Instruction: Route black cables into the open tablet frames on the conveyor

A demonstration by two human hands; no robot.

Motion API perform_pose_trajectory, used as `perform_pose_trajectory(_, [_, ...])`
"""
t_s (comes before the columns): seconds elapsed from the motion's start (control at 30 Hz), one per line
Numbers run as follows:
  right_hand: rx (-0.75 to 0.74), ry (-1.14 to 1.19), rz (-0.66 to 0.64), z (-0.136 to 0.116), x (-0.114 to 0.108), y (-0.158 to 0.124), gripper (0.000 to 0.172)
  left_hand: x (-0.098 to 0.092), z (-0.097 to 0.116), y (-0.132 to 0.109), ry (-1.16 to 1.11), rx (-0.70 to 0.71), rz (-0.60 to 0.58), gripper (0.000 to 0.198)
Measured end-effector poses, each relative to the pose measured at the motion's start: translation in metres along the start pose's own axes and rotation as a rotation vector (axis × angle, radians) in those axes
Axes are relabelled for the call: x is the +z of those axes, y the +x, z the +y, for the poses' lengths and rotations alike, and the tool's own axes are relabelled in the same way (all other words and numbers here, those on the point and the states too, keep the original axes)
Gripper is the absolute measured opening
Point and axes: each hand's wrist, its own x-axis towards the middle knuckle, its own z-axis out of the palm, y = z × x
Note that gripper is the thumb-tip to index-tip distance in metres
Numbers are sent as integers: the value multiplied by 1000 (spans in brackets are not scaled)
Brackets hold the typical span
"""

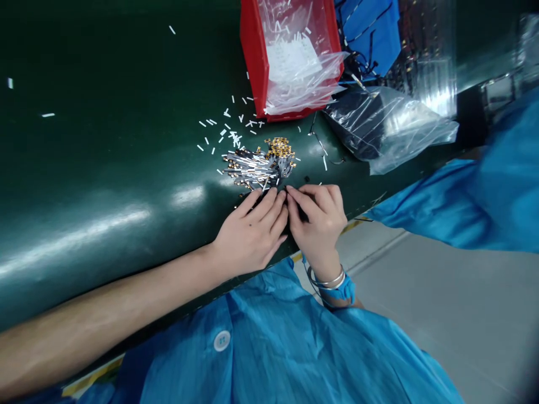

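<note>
My left hand [252, 233] lies on the green work surface with its fingers stretched out and close together. Its fingertips reach the near edge of a pile of short cables [252, 168], dark and white with small gold-coloured ends. Beside it, my right hand [318, 216] has thumb and forefinger pinched together, close to the left fingertips. Whatever sits in that pinch is too small or hidden to make out. Small white strips [231, 134] are scattered just beyond the pile.
A red bin [255, 62] with a clear bag of white strips stands behind the pile. To its right are a blue bin [389, 39] holding dark cables and a clear plastic bag [391, 123]. Another person's blue sleeve [463, 191] reaches in at right.
</note>
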Motion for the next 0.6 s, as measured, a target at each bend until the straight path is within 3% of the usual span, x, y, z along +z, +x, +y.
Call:
perform_pose_trajectory(0.33, [-68, -184, -184, -4, -15, -2, 27, 0, 0, 0, 8, -7, 2, 43])
perform_pose_trajectory(0.6, [-61, -105, -128, -2, -10, -5, 27, 0, -2, 1, -80, -33, 55, 39])
